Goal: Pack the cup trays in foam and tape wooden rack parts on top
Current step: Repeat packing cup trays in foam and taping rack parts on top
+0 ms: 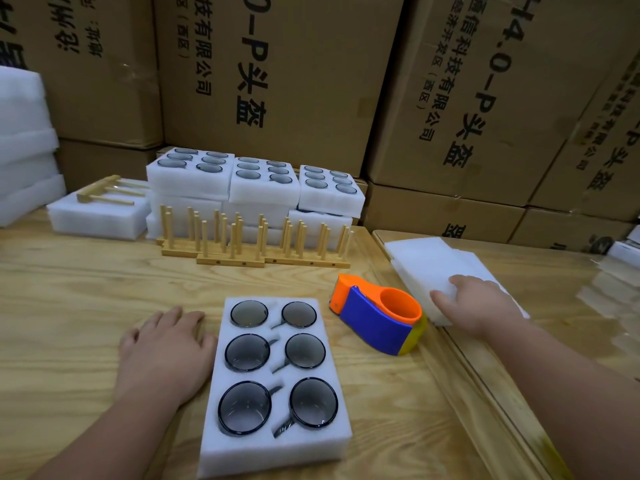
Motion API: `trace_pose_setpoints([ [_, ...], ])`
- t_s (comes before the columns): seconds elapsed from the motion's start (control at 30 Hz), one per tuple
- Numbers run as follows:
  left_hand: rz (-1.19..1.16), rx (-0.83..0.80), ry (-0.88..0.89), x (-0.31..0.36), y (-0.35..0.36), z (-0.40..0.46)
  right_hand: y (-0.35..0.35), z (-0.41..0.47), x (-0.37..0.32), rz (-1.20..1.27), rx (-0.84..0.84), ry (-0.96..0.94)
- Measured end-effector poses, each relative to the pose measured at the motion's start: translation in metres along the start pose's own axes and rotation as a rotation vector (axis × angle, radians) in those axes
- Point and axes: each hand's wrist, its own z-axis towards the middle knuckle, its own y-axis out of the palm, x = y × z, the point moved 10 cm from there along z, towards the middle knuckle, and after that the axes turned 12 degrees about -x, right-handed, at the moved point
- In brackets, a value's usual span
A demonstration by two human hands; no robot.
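Nearest on the pale wooden table (86, 278), a white rectangular foam tray (273, 445) holds six smoky grey glass cups (245, 407) in two columns. The left hand (166, 348) lies flat with relaxed fingers just left of it, while the right hand (474, 303) presses spread fingers on a white foam sheet stack (436, 254) beyond the orange-and-blue tape dispenser (377, 313). Farther back stand light wooden peg rack parts (256, 237) before stacked white foam cup trays (263, 181).

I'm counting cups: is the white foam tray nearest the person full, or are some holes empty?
Full. The white foam tray has six round holes, and a dark glass cup sits in each one.
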Motion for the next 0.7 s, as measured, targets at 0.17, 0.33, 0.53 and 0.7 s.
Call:
trace_pose_setpoints([
  [0.17,-0.013,0.005,0.0,0.0,0.001,0.001,-0.011,0.001,-0.001,-0.002,0.05,-0.009],
  [0.33,-0.025,0.009,0.0,0.0,0.0,0.0,-0.052,-0.017,0.002,-0.024,0.396,-0.063],
  [0.53,-0.026,0.003,0.006,0.003,-0.002,-0.001,-0.11,-0.101,-0.076,0.071,0.952,-0.504],
  [0.7,-0.031,0.001,0.003,0.001,-0.002,-0.002,-0.115,-0.167,-0.149,0.145,0.956,-0.778],
])
